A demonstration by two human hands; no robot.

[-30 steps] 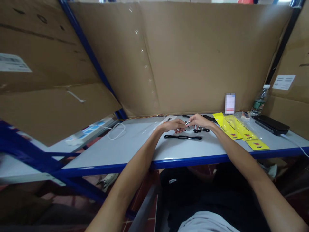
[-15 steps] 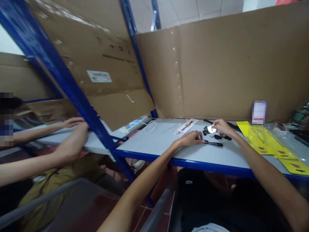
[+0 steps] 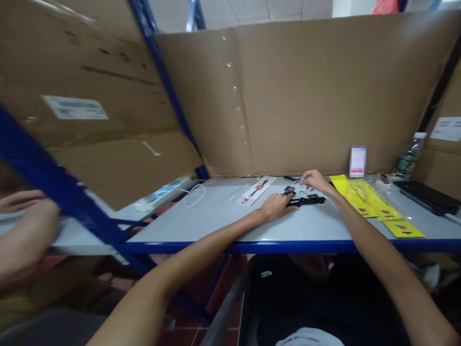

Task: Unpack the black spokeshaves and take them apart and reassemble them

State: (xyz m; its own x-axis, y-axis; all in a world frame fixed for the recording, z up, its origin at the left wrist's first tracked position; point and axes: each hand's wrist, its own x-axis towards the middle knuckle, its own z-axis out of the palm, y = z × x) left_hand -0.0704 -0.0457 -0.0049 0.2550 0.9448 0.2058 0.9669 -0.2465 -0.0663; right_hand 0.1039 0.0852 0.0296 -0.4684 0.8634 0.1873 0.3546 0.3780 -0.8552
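My left hand (image 3: 276, 205) rests on the table, fingers and thumb closed around the near end of a long black handle (image 3: 309, 201). Up and to its right, my right hand (image 3: 314, 180) pinches a small shiny metal piece (image 3: 299, 181); its exact kind is too small to tell. Between the hands lie several small dark parts, including a dark square piece (image 3: 289, 189) by my left fingertips. A black strip (image 3: 289, 178) lies behind them, partly hidden. Left of my hands is a white printed card (image 3: 258, 191) picturing a black and orange tool.
Yellow cards (image 3: 363, 197) lie right of my right arm. Behind them a phone (image 3: 357, 161) leans on the cardboard wall (image 3: 306, 96). A bottle (image 3: 409, 156) and a black case (image 3: 428, 196) are far right. A white cable (image 3: 196, 196) and another person's hand (image 3: 27, 211) are left.
The view has swung right, bringing the bottle and black case into fuller sight. The black handle now lies nearer the dark parts, and the metal piece in my right hand is seen edge-on.
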